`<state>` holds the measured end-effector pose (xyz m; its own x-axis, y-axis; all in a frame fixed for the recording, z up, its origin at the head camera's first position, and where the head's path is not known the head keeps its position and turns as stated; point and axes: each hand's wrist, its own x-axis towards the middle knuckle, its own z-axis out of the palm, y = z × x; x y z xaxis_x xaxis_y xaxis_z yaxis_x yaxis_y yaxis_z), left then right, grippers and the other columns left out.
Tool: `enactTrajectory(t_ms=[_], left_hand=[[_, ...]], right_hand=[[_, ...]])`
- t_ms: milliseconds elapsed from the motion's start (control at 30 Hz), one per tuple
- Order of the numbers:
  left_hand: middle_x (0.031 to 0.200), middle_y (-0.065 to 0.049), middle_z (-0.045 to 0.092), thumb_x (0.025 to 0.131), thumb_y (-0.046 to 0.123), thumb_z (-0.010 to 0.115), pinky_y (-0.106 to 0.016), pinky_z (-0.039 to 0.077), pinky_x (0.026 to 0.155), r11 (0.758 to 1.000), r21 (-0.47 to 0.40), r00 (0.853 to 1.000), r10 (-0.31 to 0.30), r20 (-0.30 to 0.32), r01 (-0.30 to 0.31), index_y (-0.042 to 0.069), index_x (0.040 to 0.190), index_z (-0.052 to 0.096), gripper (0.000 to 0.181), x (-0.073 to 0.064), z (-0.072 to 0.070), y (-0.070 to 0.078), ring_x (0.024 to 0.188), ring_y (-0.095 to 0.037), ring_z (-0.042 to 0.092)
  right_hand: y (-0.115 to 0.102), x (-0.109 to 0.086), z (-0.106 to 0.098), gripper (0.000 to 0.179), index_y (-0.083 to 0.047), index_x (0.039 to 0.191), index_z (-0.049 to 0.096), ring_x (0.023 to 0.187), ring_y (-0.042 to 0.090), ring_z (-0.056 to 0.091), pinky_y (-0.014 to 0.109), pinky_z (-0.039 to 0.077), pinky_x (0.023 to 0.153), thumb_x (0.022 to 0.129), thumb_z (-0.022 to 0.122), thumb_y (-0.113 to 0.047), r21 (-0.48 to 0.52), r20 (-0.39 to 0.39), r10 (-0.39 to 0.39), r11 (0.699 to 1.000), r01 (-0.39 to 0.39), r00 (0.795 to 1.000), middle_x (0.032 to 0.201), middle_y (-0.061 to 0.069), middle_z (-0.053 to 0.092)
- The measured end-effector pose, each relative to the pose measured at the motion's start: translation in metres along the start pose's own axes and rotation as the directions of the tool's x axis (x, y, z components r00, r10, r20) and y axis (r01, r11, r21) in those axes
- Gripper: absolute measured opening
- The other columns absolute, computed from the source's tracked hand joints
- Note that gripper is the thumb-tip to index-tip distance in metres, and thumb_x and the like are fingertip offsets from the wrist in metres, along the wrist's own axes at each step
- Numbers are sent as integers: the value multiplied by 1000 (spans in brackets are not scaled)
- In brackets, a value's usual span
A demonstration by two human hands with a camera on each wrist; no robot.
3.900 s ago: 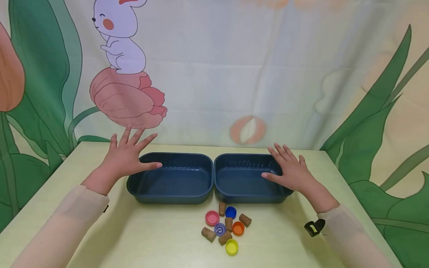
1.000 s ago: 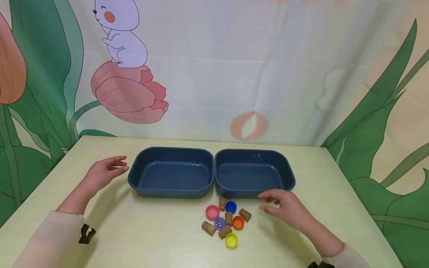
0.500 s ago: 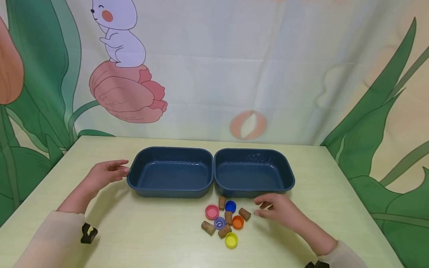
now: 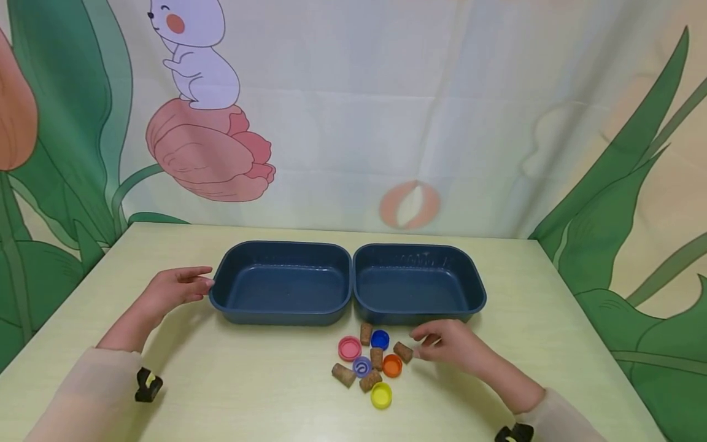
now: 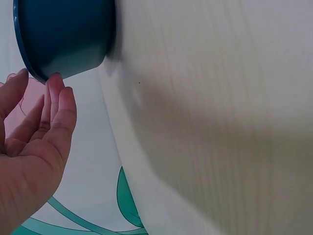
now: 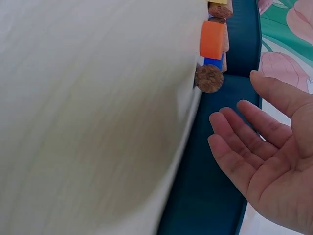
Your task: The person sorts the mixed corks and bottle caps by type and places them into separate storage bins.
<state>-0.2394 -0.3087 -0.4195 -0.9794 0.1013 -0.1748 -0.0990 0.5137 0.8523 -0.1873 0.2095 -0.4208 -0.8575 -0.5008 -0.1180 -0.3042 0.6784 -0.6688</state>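
My left hand [image 4: 177, 290] hovers at the left end of the left dark blue tray [image 4: 282, 318], fingers relaxed and holding nothing. In the left wrist view its fingertips lie close to the tray's rim; whether they touch it I cannot tell. My right hand [image 4: 455, 345], loosely bent and without anything in it, is beside the rightmost cork [image 4: 403, 352], in front of the right dark blue tray [image 4: 420, 317]. The right wrist view shows a gap between these fingers and the cork's round end [image 6: 209, 79]. An orange cap [image 4: 392, 366] and a blue cap [image 4: 380, 339] lie near that cork.
Several more corks, one of them the leftmost cork [image 4: 343, 375], lie mixed with a pink cap [image 4: 350, 348], a purple cap [image 4: 362, 367] and a yellow cap [image 4: 381, 395] on the pale table [image 4: 265, 393]. A printed curtain [image 4: 331, 123] hangs behind the trays.
Both hands were spread over the trays at first, then came down lower. Over the last second my right hand moved left toward the rightmost cork. My left hand shifted slightly toward the left tray.
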Motion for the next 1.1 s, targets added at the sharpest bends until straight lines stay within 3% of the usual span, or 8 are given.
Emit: enactTrajectory(t_ms=[67, 167, 267, 333, 667, 1100], left_hand=[[130, -23, 68, 105, 24, 59, -12, 58, 82, 1000, -11, 1000, -6, 5, 6, -13, 150, 39, 62, 1, 0, -1, 86, 13, 63], [115, -5, 75, 104, 22, 60, -13, 59, 81, 999, -51, 1000, -7, 16, 8, -15, 148, 39, 61, 2, 0, -3, 85, 10, 64], [99, 13, 73, 104, 20, 60, -14, 59, 80, 994, -111, 999, -9, 33, 13, -17, 147, 40, 60, 2, 1, -5, 83, 5, 66], [92, 18, 70, 104, 19, 59, -15, 60, 79, 989, -145, 999, -9, 44, 16, -19, 145, 40, 59, 3, 1, -5, 81, 2, 67], [87, 18, 71, 104, 16, 60, -17, 62, 77, 970, -235, 997, -44, 61, 57, -20, 143, 42, 56, 3, 2, -6, 77, -1, 70], [87, 16, 73, 104, 15, 59, -17, 62, 76, 957, -276, 995, -70, 77, 89, -20, 145, 39, 58, 5, 1, -7, 76, -1, 71]], right_hand=[[0, 2, 2, 31, 3, 116, 74, 89, 14, 71, 20, 59, 76, 90, 77, -14, -7, 11, -3, 1000, 3, 1000, 112, 15, 77], [-1, 4, 3, 30, 3, 113, 74, 86, 13, 71, 19, 58, 74, 89, 78, -14, -29, 17, -8, 1000, 8, 1000, 109, 15, 78], [-1, 5, 4, 29, 2, 112, 75, 84, 12, 70, 19, 58, 72, 88, 79, -14, -53, 19, -4, 999, 5, 1000, 106, 13, 78], [0, 6, 5, 29, 2, 111, 75, 83, 11, 69, 20, 58, 72, 88, 79, -14, -64, 19, 3, 998, -2, 1000, 106, 12, 78], [7, 12, 11, 29, 3, 111, 74, 81, 9, 69, 18, 58, 73, 87, 80, -11, -61, 34, 19, 998, -17, 999, 97, 10, 78], [6, 14, 16, 29, 2, 110, 75, 77, 4, 63, 17, 54, 70, 85, 81, -12, -104, 28, 10, 995, -7, 1000, 92, 7, 77]])
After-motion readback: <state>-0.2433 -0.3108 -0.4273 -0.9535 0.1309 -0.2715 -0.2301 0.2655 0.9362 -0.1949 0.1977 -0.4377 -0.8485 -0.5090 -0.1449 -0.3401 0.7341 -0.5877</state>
